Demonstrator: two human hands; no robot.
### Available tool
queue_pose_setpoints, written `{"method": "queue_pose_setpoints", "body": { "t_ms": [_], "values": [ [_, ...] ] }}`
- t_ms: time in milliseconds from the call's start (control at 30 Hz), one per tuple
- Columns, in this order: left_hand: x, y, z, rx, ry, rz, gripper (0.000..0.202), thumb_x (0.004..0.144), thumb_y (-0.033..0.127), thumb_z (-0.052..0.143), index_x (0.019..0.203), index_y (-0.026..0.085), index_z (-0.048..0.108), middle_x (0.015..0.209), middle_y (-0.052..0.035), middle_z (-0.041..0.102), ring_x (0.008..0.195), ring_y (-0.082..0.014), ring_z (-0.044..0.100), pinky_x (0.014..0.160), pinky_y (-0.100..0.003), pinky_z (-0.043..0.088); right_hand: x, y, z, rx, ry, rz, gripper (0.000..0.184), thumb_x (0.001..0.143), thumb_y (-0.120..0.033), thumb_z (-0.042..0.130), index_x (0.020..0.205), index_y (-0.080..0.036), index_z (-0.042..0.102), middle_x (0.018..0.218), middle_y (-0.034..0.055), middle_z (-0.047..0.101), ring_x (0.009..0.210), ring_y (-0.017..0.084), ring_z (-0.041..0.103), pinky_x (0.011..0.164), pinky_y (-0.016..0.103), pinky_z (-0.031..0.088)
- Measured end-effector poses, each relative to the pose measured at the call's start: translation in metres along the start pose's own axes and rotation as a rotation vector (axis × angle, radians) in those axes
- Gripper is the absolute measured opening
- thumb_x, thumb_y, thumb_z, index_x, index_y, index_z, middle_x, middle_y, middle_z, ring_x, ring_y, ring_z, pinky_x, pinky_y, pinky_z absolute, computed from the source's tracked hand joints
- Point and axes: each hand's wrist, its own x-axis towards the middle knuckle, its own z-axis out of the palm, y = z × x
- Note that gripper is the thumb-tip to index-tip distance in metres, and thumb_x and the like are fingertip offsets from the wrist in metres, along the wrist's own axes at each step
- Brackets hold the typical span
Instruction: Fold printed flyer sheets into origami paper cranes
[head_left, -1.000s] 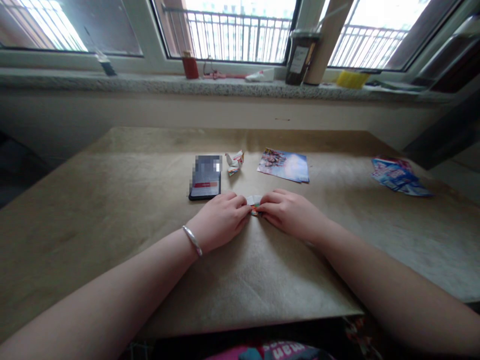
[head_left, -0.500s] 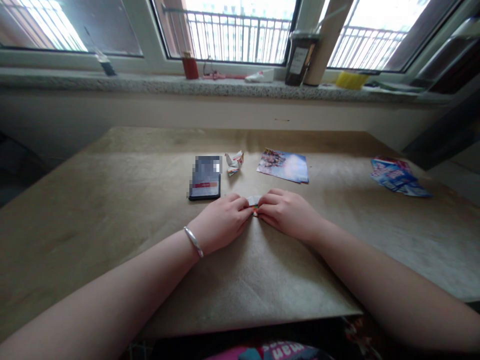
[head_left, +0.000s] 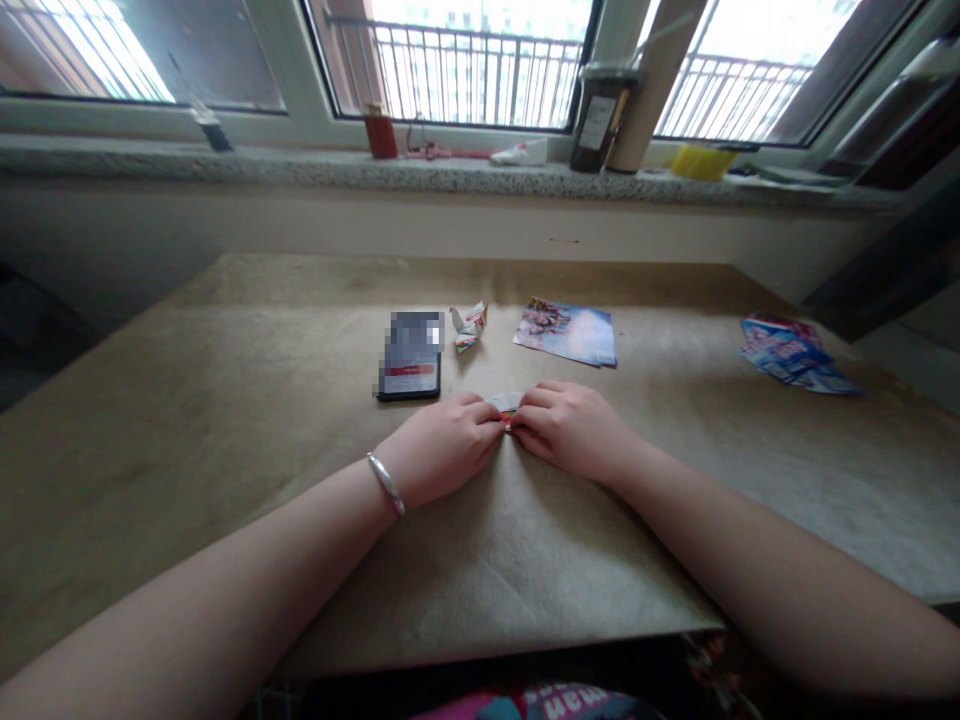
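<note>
A small piece of folded paper point(head_left: 507, 402), white with a coloured printed part, lies between my two hands on the table. My left hand point(head_left: 450, 440) pinches its left side, fingers closed; a silver bangle point(head_left: 386, 484) circles that wrist. From the other side my right hand point(head_left: 574, 430) grips the paper's right edge, also with fingers closed. The fingertips of both hands nearly meet and cover much of the paper. Just beyond my left hand is a phone point(head_left: 410, 356), and beside it stands a folded paper crane point(head_left: 469, 326).
Printed sheets point(head_left: 568, 332) lie past my right hand. Several blue and red packets point(head_left: 799, 355) are at the right of the table point(head_left: 187, 420). On the windowsill point(head_left: 300, 172) stand a red container point(head_left: 380, 132), a dark container point(head_left: 600, 118) and a yellow item point(head_left: 703, 161).
My fingertips have come slightly closer together on the paper, and its coloured part shows differently between them. Both arms stay nearly in place.
</note>
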Motion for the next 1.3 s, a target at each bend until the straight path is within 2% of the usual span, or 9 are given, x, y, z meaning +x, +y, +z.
{"method": "queue_pose_setpoints", "body": {
  "t_ms": [267,467,700,967,1100,1300],
  "values": [
    [0.0,-0.002,-0.001,-0.038,-0.007,-0.005,0.02,0.088,0.015,0.048,0.101,0.013,0.064,0.093,-0.0083,0.067,0.091,-0.0195,0.06,0.085,-0.035,0.051,-0.001,0.0,0.002,0.021,-0.01,0.092,0.021,0.088,-0.032,0.05,0.086,-0.018,0.066,0.085,0.0036,0.064,0.079,0.017,0.054,0.068,0.028,0.036],
    [0.0,-0.002,-0.004,-0.054,-0.037,-0.036,0.019,0.086,0.014,0.049,0.102,0.012,0.061,0.092,-0.0082,0.066,0.088,-0.02,0.06,0.08,-0.034,0.051,0.0,0.001,0.004,0.041,-0.036,0.125,0.023,0.09,-0.031,0.046,0.086,-0.018,0.065,0.085,0.0056,0.064,0.082,0.018,0.054,0.071,0.029,0.036],
    [0.001,-0.002,-0.005,-0.061,-0.042,-0.029,0.017,0.088,0.012,0.046,0.097,0.015,0.06,0.086,-0.0056,0.065,0.08,-0.0169,0.059,0.075,-0.03,0.05,0.003,0.005,0.008,0.151,-0.025,0.192,0.019,0.088,-0.027,0.05,0.082,-0.017,0.064,0.082,0.007,0.065,0.079,0.018,0.054,0.073,0.028,0.037],
    [0.0,-0.004,-0.002,-0.033,-0.047,-0.021,0.024,0.088,0.014,0.049,0.109,0.014,0.059,0.093,-0.0068,0.066,0.086,-0.0182,0.061,0.079,-0.032,0.051,0.003,0.009,0.013,0.211,-0.02,0.281,0.016,0.085,-0.029,0.053,0.078,-0.017,0.062,0.078,0.0051,0.064,0.077,0.018,0.052,0.074,0.029,0.036],
    [-0.001,-0.004,-0.001,-0.023,-0.037,-0.024,0.026,0.088,0.014,0.048,0.112,0.014,0.059,0.095,-0.0073,0.066,0.088,-0.0183,0.06,0.081,-0.033,0.051,0.004,0.01,0.013,0.193,-0.032,0.335,0.02,0.084,-0.034,0.054,0.076,-0.018,0.062,0.077,0.0047,0.065,0.077,0.019,0.053,0.074,0.031,0.035],
    [-0.001,-0.002,0.001,-0.015,-0.019,-0.046,0.028,0.088,0.014,0.046,0.113,0.016,0.06,0.099,-0.0082,0.062,0.085,-0.0171,0.058,0.078,-0.032,0.051,0.006,0.01,0.012,0.183,-0.05,0.355,0.017,0.083,-0.031,0.055,0.076,-0.018,0.064,0.078,0.0047,0.066,0.079,0.019,0.054,0.075,0.032,0.033]
  ]
}}
